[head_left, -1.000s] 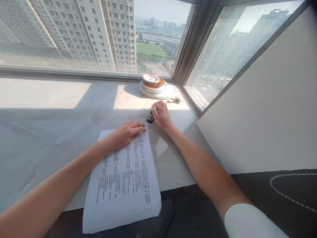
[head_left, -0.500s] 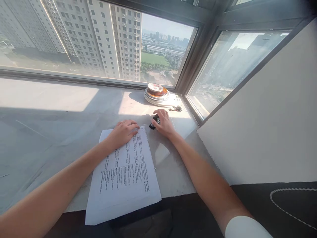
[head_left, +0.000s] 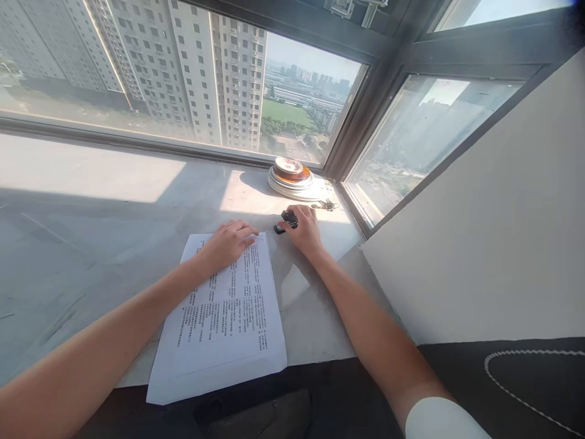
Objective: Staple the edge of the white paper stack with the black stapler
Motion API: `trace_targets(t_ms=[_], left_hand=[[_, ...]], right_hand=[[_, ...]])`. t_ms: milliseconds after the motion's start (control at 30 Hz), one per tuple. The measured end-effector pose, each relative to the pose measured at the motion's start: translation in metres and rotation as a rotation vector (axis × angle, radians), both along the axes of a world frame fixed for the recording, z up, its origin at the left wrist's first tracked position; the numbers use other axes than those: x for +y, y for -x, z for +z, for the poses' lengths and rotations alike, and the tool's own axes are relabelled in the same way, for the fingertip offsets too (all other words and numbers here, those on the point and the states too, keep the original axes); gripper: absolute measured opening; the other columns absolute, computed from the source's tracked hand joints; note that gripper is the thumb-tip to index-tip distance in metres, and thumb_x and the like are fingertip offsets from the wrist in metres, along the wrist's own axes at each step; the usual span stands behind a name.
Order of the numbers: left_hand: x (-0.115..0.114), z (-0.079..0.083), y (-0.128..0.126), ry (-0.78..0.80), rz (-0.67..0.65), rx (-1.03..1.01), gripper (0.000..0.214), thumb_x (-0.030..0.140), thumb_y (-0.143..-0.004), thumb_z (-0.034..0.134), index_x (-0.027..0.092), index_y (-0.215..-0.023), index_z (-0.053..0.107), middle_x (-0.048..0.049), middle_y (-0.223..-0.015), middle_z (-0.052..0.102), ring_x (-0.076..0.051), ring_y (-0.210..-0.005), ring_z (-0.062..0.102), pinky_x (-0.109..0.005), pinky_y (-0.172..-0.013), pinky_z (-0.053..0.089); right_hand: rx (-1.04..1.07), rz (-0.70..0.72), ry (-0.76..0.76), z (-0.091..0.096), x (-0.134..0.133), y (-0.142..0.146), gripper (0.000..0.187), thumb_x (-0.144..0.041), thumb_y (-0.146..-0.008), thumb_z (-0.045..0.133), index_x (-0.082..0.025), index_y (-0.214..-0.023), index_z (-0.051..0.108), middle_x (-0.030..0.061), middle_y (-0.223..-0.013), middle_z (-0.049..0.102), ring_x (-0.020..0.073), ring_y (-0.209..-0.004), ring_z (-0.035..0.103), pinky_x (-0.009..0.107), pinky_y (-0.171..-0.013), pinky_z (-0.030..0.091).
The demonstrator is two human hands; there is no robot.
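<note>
Printed paper sheets (head_left: 228,329) lie on the pale ledge, their near end hanging over its edge; how many sheets there are I cannot tell. My left hand (head_left: 232,241) rests on the far end of the paper, fingers stretched toward the top right corner. Just right of that corner, my right hand (head_left: 303,228) has its fingers around a small black stapler (head_left: 280,228). The stapler's front end points left, toward the paper, and stays apart from it. Part of its body is hidden behind my fingers.
A stack of plates and lids (head_left: 292,178) stands by the window corner, with a bunch of keys (head_left: 325,205) in front of it. Window frames (head_left: 351,131) border the ledge (head_left: 91,244) behind. A white wall (head_left: 484,244) closes off the right side. A pale cord (head_left: 512,378) lies low at right.
My right hand has settled lower around the stapler, its fingers closer about it. My left hand stays on the paper. The whole view has tilted slightly.
</note>
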State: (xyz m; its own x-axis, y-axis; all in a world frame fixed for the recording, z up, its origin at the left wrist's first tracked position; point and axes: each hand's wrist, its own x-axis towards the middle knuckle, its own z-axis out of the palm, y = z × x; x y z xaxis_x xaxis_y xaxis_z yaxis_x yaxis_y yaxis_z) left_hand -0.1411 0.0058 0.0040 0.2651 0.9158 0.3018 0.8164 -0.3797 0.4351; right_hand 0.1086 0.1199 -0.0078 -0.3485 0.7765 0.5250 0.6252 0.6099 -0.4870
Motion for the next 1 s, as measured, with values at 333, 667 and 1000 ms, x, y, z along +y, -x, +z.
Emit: trace_targets(t_ms=[333,667,1000], left_hand=[[-0.002,-0.001,-0.001,-0.02,-0.06,0.012,0.023,0.034,-0.103,0.062,0.027,-0.103,0.084,-0.0109,-0.126,0.072,-0.032,-0.115,0.066,-0.062,-0.106,0.049],[-0.002,-0.003,-0.002,0.024,-0.125,-0.053,0.029,0.042,-0.104,0.06,0.029,-0.109,0.086,-0.0104,-0.116,0.07,-0.028,-0.105,0.068,-0.051,-0.096,0.058],[-0.007,0.002,0.0,0.049,-0.111,-0.049,0.031,0.044,-0.103,0.062,0.029,-0.112,0.087,-0.0087,-0.103,0.073,-0.023,-0.091,0.07,-0.04,-0.08,0.06]], right_hand=[[0.044,-0.062,-0.007,0.003,0.002,-0.005,0.035,-0.02,-0.095,0.066,-0.024,-0.13,0.066,0.0115,-0.118,0.074,0.0347,-0.116,0.061,0.049,-0.098,0.053],[0.13,0.105,0.051,0.001,0.005,-0.003,0.047,-0.011,-0.088,0.062,-0.024,-0.132,0.071,0.0092,-0.136,0.074,0.0288,-0.13,0.067,0.046,-0.114,0.052],[0.239,-0.179,-0.077,0.013,0.01,-0.029,0.025,-0.021,-0.099,0.045,-0.024,-0.108,0.068,0.0113,-0.118,0.075,0.0306,-0.12,0.062,0.052,-0.109,0.05]])
